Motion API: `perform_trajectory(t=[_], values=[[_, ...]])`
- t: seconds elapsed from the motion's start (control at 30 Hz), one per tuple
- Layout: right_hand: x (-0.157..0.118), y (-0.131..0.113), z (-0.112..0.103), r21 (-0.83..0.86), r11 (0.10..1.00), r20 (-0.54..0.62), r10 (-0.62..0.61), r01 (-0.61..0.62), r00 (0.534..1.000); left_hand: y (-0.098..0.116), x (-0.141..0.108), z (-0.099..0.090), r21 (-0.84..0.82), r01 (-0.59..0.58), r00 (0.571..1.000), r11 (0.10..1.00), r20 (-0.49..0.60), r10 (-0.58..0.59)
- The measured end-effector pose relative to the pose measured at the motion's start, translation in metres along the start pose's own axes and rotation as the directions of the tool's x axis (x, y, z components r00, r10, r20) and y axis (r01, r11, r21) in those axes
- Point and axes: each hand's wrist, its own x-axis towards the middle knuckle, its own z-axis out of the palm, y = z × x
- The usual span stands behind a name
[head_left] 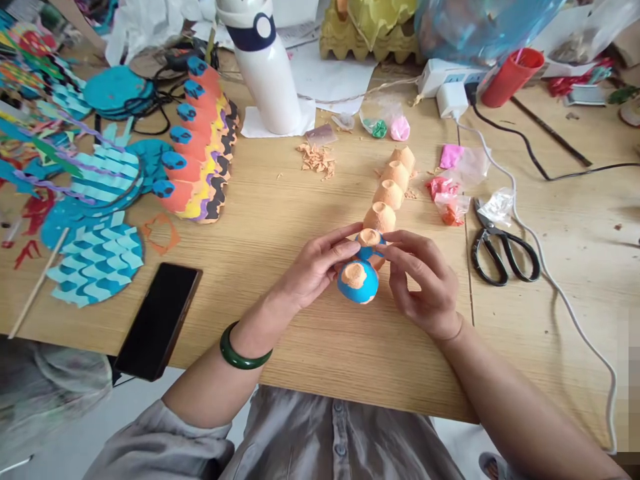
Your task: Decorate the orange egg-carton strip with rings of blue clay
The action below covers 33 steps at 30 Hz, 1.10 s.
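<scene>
Blue scalloped piece, one: lying flat, well to the left of the left hand.
Black phone, one: screen up, left of the left forearm, at the table's near edge.
Painted carton strip, one: orange, yellow, purple and black, with blue tips; beyond the left hand and to its left.
White bottle, one: on white paper, farther out than the left hand.
Orange shavings, one small heap: straight beyond the left hand.
Left hand, one: narrow, thumb and fingers closed on the near part of the knobbed strip; green bangle on the forearm.
Knobbed strip, one: orange, its near end between the hands, the rest reaching away from them; blue covering around the two nearest knobs, their tops orange.
Right hand, one: thumb and fingertips drawn in narrow against the blue side of the second knob, other fingers curled.
Pink and red clay packets, several: beyond the right hand, slightly right.
Black-handled scissors, one pair: just right of the right hand, handles towards the person.
</scene>
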Motion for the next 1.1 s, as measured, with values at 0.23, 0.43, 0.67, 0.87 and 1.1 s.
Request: perform_trajectory(t=[0.23,0.43,0.67,0.87,1.1], values=[[-0.003,0.008,-0.004,-0.186,0.970,0.092,-0.139,0.154,0.986,0.002,-0.003,0.002,0.040,-0.022,0.999,0.999,0.041,0.020],[-0.006,0.010,-0.007,-0.146,0.987,0.207,-0.037,0.068,0.978,0.002,-0.005,0.004,0.122,-0.047,0.995,0.991,0.088,0.036],[-0.011,0.007,0.002,-0.138,0.990,0.196,0.013,0.014,0.981,0.002,-0.005,0.005,0.129,-0.067,0.997,0.989,0.052,0.061],[-0.009,-0.003,0.012,0.163,0.969,0.037,0.184,-0.188,0.982,0.001,-0.001,0.004,0.092,-0.034,0.999,0.995,-0.005,0.035],[0.004,-0.015,0.011,0.553,0.440,0.223,0.740,-0.707,0.635,-0.003,-0.001,0.003,0.005,-0.065,0.996,0.998,-0.056,0.065]])
